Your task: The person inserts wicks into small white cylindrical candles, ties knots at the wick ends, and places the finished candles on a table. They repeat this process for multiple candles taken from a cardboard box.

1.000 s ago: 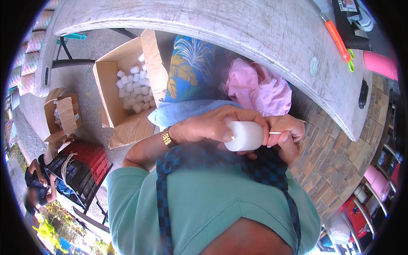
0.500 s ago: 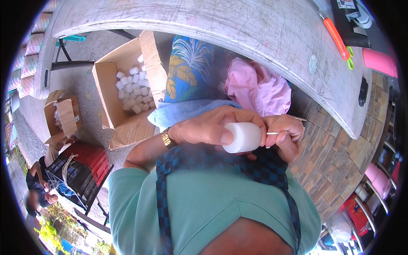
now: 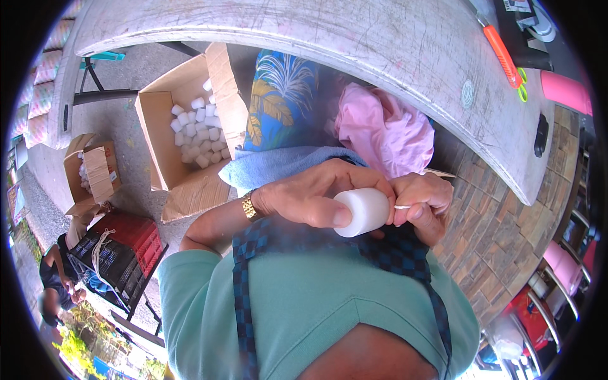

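- White cylinder (image 3: 367, 211), in the head view: smooth, faintly waxy-looking, short and thick, with a flat round end turned toward the lower left.
- Thin strand (image 3: 403, 206), white and cord-like, just beyond the cylinder's right end.
- Large cardboard box (image 3: 154, 136), flaps spread, holding many small white pieces (image 3: 201, 134), stubby and matt.
- Table (image 3: 304, 28) with a pale, scratched top; beneath its edge, a crumpled pink cloth (image 3: 383, 130), a fuzzy blue towel (image 3: 285, 166) and a leaf-patterned blue fabric (image 3: 273, 95).
- Hidden: the cylinder's right end sits behind fingers, so whether the strand joins it cannot be told; the underside is out of sight too. Checked apron (image 3: 266, 237) looks hazy near the chest, and the fisheye rim cuts off the dark items at the table's far right corner.
- Left hand (image 3: 323, 193) is curled round the cylinder, thumb pressed near the flat end, fingers over the upper and far side; the cylinder lies within this grasp, above the apron.
- Right hand (image 3: 423, 204), folded, pinches the strand between thumb and fingers, just beside the cylinder's right end.
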`<state>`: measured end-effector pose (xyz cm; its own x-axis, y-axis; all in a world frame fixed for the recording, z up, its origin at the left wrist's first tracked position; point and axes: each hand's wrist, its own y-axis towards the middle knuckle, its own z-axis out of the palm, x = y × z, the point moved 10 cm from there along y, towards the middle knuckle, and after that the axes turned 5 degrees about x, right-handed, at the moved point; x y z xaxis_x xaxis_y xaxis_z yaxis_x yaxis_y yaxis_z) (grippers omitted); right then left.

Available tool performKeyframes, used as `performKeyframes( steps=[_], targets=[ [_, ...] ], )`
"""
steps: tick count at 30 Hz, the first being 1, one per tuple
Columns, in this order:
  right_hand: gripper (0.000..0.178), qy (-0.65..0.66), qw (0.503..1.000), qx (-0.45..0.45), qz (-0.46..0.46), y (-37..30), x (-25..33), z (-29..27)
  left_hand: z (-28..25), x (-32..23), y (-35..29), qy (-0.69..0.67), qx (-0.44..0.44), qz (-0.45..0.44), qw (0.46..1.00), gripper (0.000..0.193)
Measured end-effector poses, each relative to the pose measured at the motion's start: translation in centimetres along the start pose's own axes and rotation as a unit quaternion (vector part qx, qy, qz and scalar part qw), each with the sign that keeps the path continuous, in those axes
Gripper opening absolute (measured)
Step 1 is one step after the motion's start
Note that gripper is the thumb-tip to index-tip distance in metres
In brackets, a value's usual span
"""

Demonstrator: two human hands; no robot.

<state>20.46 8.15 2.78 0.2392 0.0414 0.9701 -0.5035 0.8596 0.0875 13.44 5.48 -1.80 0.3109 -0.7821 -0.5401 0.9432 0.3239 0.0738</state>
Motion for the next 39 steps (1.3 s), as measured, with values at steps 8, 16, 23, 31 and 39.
performKeyframes(
  steps=[8, 16, 23, 31, 39],
  targets=[
    [0.025, 0.19, 0.979, 0.022, -0.074, -0.1, -0.6, -0.7, 1.3, -2.4, -0.3, 0.114, 0.053, 0.011, 0.992, 0.064],
    [0.018, -0.381, 0.922, -0.042, 0.056, 0.2, 6.9, -7.2, -1.1, -8.5, -4.5, 0.39, -0.225, 0.042, 0.892, 0.04],
    [0.012, -0.716, 0.639, -0.248, -0.132, 8.4, 13.8, -14.1, 0.4, -16.2, -5.0, 0.718, -0.466, 0.124, 0.502, 0.04],
    [0.03, -0.887, 0.393, -0.242, -0.013, 10.5, 9.0, -17.7, -0.9, -15.5, -6.4, 0.738, -0.49, 0.137, 0.443, 0.046],
    [0.046, -0.708, 0.679, -0.169, -0.095, 9.0, 11.8, -4.5, -1.4, -14.5, -6.8, 0.725, -0.514, 0.135, 0.439, 0.042]
  ],
)
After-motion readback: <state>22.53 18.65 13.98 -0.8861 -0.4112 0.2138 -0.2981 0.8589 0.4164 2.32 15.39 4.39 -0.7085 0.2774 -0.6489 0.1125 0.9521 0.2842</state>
